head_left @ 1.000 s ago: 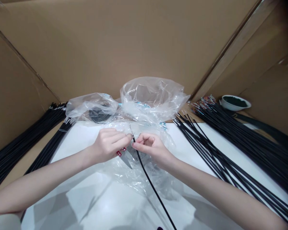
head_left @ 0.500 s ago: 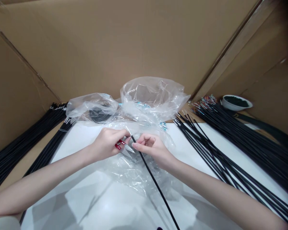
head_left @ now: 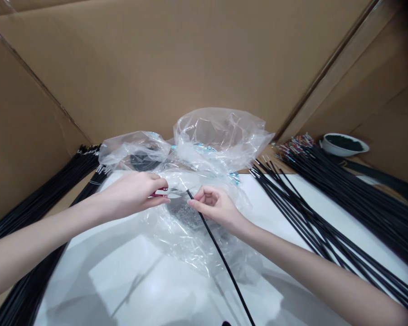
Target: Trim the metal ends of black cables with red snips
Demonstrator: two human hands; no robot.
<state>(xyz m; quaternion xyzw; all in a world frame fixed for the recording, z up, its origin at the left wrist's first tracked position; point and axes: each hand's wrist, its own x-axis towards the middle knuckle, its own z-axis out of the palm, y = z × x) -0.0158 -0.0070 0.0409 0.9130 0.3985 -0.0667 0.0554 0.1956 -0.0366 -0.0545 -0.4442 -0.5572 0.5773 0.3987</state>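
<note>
My left hand [head_left: 141,194] grips a pair of small red-handled snips [head_left: 160,195]. Their blades are spread and point right, toward the cable's tip. Between the thumb and fingers of my right hand [head_left: 216,207] is a thin black cable [head_left: 221,256], pinched just below its end. A short pale length sticks out of the black jacket at that end. From there the cable slants down to the bottom edge of the view. Behind and under both hands lies a crumpled clear plastic bag [head_left: 190,244], with greyish, fine scraps [head_left: 187,212] showing between the hands.
Bundles of black cables lie on the left [head_left: 30,199] and right [head_left: 353,203], with a looser group [head_left: 299,213] nearer on the right. At the back right stands a white bowl [head_left: 343,149] with dark contents. Cardboard walls [head_left: 190,59] enclose the white work surface [head_left: 139,280].
My left hand has moved left off the cable's tip, and the snips have turned from pointing down to pointing at the tip. My right hand keeps its pinch on the cable.
</note>
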